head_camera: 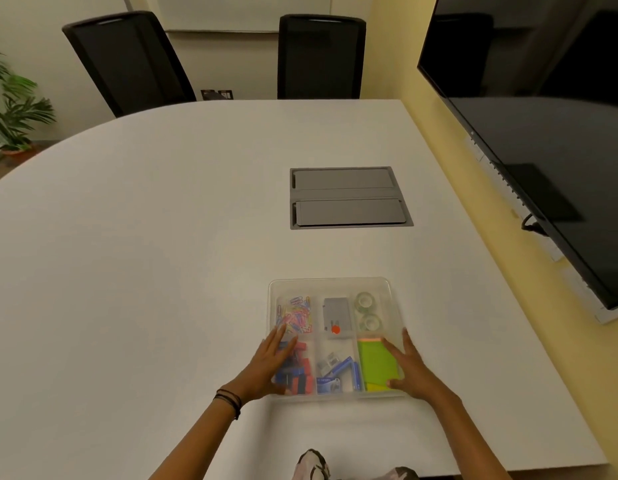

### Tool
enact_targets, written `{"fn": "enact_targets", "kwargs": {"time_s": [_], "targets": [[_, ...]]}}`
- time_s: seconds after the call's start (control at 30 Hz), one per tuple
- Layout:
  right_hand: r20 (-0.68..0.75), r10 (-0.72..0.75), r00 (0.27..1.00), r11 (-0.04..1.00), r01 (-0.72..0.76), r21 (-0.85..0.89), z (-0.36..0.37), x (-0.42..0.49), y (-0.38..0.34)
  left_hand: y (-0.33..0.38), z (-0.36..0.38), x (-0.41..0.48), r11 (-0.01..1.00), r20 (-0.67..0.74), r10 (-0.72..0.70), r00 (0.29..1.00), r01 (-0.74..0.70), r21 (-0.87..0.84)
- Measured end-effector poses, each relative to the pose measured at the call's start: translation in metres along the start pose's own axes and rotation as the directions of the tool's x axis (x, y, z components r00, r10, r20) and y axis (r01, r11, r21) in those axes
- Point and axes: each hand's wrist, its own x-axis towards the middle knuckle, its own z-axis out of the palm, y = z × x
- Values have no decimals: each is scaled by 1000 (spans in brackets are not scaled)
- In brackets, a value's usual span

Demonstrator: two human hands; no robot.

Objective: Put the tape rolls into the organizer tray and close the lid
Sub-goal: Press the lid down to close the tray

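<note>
A clear plastic organizer tray [330,284] sits on the white table near its front edge, with a clear lid lying flat over it. Two clear tape rolls [366,311] lie one behind the other in the far right compartment. My left hand [271,362] rests flat with spread fingers on the lid's near left part. Over the near right part, above the green sticky notes, my right hand [409,367] lies flat the same way. Neither hand holds anything.
Other compartments hold coloured paper clips [297,315], a grey stapler box [337,315], binder clips and staples. A grey cable hatch [349,197] is set in the table further back. Two black chairs [319,57] stand behind; a large dark screen [543,133] hangs at right.
</note>
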Motion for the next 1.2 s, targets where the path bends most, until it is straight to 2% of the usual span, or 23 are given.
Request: {"fn": "enact_targets", "kwargs": {"time_s": [0.13, 0.2, 0.4, 0.7, 0.8, 0.97, 1.03, 1.1, 1.2], "targets": [[19, 32, 999, 979, -28, -203, 11, 3, -14, 9, 8, 15, 991, 69, -48, 996, 39, 130], [19, 28, 999, 969, -22, -245, 18, 4, -21, 11, 10, 16, 984, 73, -64, 995, 51, 170], [15, 42, 999, 966, -37, -257, 17, 6, -29, 18, 5, 18, 972, 88, -45, 995, 23, 232], [35, 95, 995, 959, -82, -273, 11, 5, -38, 20, -2, 18, 958, 128, -117, 985, 78, 277], [-121, 74, 990, 973, -98, -207, 12, 8, -38, 18, -8, 23, 956, 139, -151, 979, 108, 274], [-363, 53, 930, 995, -79, -56, 19, 4, -35, 16, -7, 27, 964, 129, -120, 984, 85, 253], [-367, 9, 930, 984, -74, -163, 23, 6, -36, 14, -6, 28, 966, 114, -135, 984, 105, 235], [-284, 58, 957, 982, -106, -155, 26, 6, -39, 14, -6, 28, 973, 119, -127, 985, 101, 208], [-346, 60, 937, 980, -122, -160, 27, 12, -40, 14, -6, 28, 979, 115, -117, 986, 95, 180]]}}
